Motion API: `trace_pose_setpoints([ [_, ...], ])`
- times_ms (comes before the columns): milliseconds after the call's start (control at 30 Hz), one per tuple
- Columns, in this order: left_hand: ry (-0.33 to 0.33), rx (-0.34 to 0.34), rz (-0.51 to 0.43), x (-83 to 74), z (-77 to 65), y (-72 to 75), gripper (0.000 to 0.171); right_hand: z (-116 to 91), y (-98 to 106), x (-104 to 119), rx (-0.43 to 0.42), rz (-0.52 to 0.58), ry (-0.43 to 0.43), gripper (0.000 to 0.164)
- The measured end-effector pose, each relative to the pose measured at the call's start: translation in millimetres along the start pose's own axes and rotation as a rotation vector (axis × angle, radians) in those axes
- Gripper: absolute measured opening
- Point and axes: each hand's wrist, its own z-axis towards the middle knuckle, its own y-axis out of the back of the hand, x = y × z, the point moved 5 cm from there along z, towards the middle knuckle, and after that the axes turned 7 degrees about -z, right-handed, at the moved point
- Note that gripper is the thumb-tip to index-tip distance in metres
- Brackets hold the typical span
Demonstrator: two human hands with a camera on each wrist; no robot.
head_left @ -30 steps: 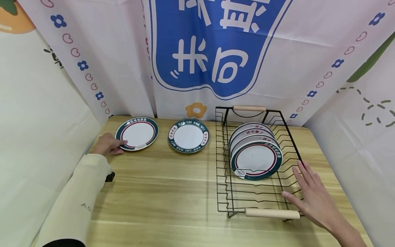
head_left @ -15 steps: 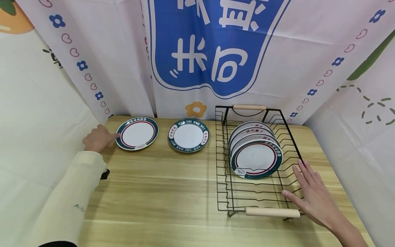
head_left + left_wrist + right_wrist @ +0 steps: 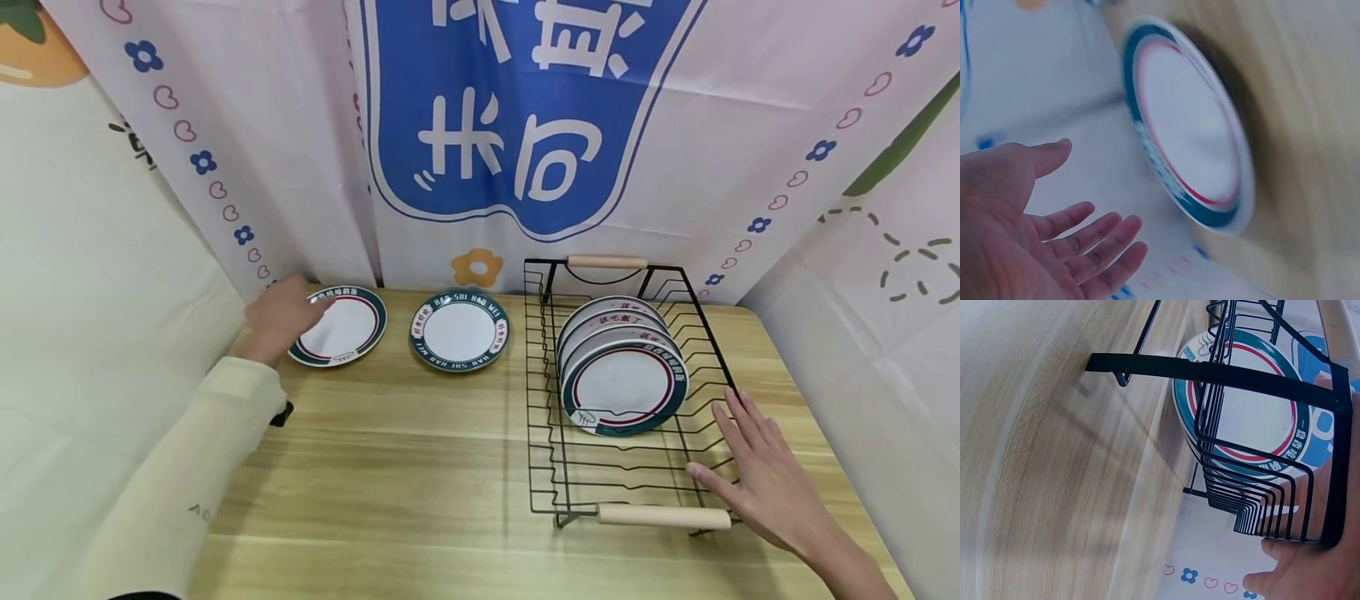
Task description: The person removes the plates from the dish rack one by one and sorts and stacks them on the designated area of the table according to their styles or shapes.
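Observation:
My left hand (image 3: 276, 323) hovers at the left edge of a white plate (image 3: 347, 327) with a green rim and red ring. In the left wrist view, this hand's fingers (image 3: 1104, 250) are spread loosely, apart from the plate, and hold nothing. A second plate (image 3: 459, 332), with a green lettered rim, lies flat to its right. Several plates (image 3: 624, 387) lean one behind another in a black wire dish rack (image 3: 618, 477). My right hand (image 3: 772, 479) rests at the rack's right side, fingers extended along the rail; in the right wrist view the wires partly cover it.
The rack has wooden handles at its front (image 3: 663, 517) and back (image 3: 606, 262). A printed cloth (image 3: 300, 150) hangs behind the wooden table (image 3: 375, 475), with white cloth on both sides.
My left hand drew back leftward off the left plate, then moved up and right over its left edge. The plates, rack and right hand stay in place.

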Motion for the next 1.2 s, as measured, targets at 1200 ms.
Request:
trace_pose_setpoints([
  [1200, -0.774, 0.170, 0.034, -306.5, -124.9, -65.2, 0.036, -0.4, -0.3, 0.3, -0.021, 0.030, 0.002, 0.089],
])
